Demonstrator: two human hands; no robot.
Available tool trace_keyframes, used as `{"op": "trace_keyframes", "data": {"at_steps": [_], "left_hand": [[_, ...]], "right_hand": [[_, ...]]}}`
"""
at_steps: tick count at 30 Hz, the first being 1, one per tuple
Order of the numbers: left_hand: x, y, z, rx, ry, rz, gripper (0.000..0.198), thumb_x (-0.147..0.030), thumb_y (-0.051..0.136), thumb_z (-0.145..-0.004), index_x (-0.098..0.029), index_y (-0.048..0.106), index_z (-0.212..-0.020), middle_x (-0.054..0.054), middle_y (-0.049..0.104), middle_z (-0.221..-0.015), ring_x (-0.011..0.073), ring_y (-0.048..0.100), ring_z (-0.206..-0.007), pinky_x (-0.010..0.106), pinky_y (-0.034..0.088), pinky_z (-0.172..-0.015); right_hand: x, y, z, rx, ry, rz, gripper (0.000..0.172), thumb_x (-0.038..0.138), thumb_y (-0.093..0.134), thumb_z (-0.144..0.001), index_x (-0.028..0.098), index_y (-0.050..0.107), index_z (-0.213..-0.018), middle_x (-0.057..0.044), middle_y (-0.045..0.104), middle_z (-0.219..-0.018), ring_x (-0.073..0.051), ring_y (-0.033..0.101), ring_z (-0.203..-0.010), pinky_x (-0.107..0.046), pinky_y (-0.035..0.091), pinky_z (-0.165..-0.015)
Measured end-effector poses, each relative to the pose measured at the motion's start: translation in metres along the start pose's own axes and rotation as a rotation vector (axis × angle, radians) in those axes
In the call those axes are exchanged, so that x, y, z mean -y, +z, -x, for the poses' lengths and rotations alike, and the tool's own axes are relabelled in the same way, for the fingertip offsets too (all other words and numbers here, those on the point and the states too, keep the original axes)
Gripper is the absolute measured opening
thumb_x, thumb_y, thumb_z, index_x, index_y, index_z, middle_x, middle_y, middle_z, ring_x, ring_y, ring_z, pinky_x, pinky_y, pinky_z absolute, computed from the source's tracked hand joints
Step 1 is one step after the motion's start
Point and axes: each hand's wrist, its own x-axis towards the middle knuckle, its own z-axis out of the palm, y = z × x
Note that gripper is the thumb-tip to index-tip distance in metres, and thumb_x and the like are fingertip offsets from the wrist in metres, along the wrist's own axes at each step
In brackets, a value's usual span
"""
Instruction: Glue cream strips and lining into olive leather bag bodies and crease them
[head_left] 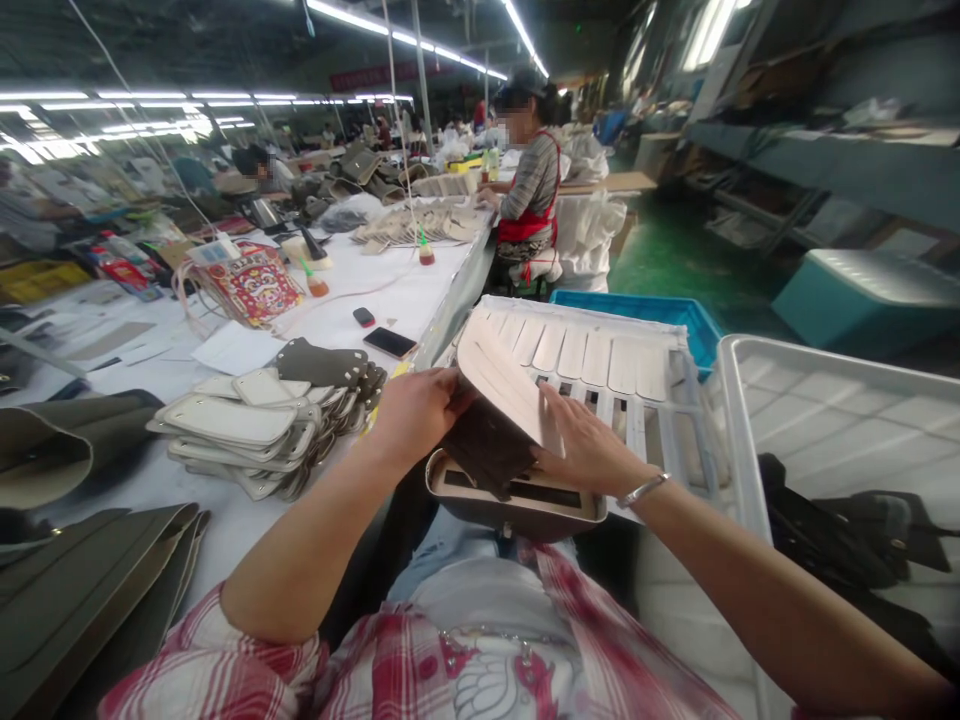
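A dark brown bag with a pale rim rests upright on my lap. Its raised flap shows a cream inner face and is tilted over the opening. My left hand pinches the flap's left edge, its fingertips partly hidden behind it. On the other side, my right hand grips the right edge, fingers along the pale face and thumb below. Dark material hangs beneath the flap, between my hands. Left of my left hand, a pile of pale, stitched leather pieces lies on the white table.
Pale strips lie on a white plastic crate ahead. A blue bin stands behind it; a white tub with dark pieces is at right. A phone and dark bag parts lie on the table. A co-worker stands farther along.
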Motion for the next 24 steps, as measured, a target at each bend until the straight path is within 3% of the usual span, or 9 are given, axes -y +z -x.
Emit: {"op": "trace_keyframes", "data": {"at_steps": [3, 7, 13, 19, 22, 24], "left_hand": [[-0.001, -0.005, -0.004, 0.006, -0.003, -0.132, 0.026, -0.038, 0.047, -0.085, -0.017, 0.063, -0.083, 0.007, 0.067, -0.084, 0.0230, 0.063, -0.075, 0.030, 0.040, -0.064], [-0.004, 0.007, -0.003, 0.023, 0.005, -0.191, 0.025, -0.036, 0.046, -0.087, -0.017, 0.063, -0.085, 0.007, 0.067, -0.083, 0.0215, 0.063, -0.072, 0.030, 0.040, -0.064], [0.001, 0.044, 0.015, 0.025, 0.007, -0.090, 0.028, -0.038, 0.046, -0.088, -0.017, 0.064, -0.084, 0.007, 0.067, -0.081, 0.0213, 0.062, -0.074, 0.031, 0.042, -0.068], [-0.002, 0.081, 0.031, 0.155, 0.023, 0.015, 0.035, -0.041, 0.044, -0.089, -0.015, 0.066, -0.091, 0.010, 0.067, -0.088, 0.0232, 0.062, -0.079, 0.033, 0.044, -0.071], [0.003, 0.088, 0.039, 0.271, 0.078, 0.164, 0.040, -0.051, 0.052, -0.082, -0.015, 0.067, -0.090, 0.010, 0.067, -0.087, 0.0244, 0.061, -0.087, 0.033, 0.045, -0.078], [0.014, 0.088, 0.047, 0.276, 0.054, 0.323, 0.039, -0.051, 0.057, -0.078, -0.016, 0.067, -0.093, 0.008, 0.066, -0.090, 0.0235, 0.060, -0.092, 0.033, 0.045, -0.083]], "right_hand": [[0.002, 0.003, -0.007, 0.035, 0.003, -0.054, 0.084, 0.045, 0.054, -0.075, 0.010, 0.017, -0.141, -0.017, 0.044, -0.131, -0.032, 0.043, -0.117, -0.046, 0.037, -0.098], [-0.001, 0.008, -0.004, 0.101, 0.040, -0.098, 0.083, 0.047, 0.058, -0.072, 0.011, 0.024, -0.138, -0.016, 0.051, -0.121, -0.030, 0.049, -0.109, -0.042, 0.041, -0.093], [-0.008, -0.001, 0.013, 0.127, 0.019, -0.007, 0.081, 0.047, 0.059, -0.071, 0.012, 0.029, -0.137, -0.015, 0.054, -0.115, -0.029, 0.051, -0.102, -0.041, 0.042, -0.089], [-0.019, 0.000, 0.026, 0.156, 0.008, 0.108, 0.077, 0.045, 0.060, -0.070, 0.009, 0.033, -0.133, -0.014, 0.055, -0.106, -0.027, 0.053, -0.095, -0.038, 0.043, -0.084], [-0.032, 0.001, 0.041, 0.161, -0.042, 0.215, 0.078, 0.037, 0.058, -0.071, 0.011, 0.027, -0.138, -0.013, 0.054, -0.106, -0.026, 0.053, -0.091, -0.038, 0.043, -0.082], [-0.038, -0.001, 0.049, 0.159, -0.107, 0.276, 0.079, 0.031, 0.056, -0.072, 0.013, 0.022, -0.141, -0.012, 0.053, -0.107, -0.025, 0.052, -0.091, -0.037, 0.042, -0.080]]}}
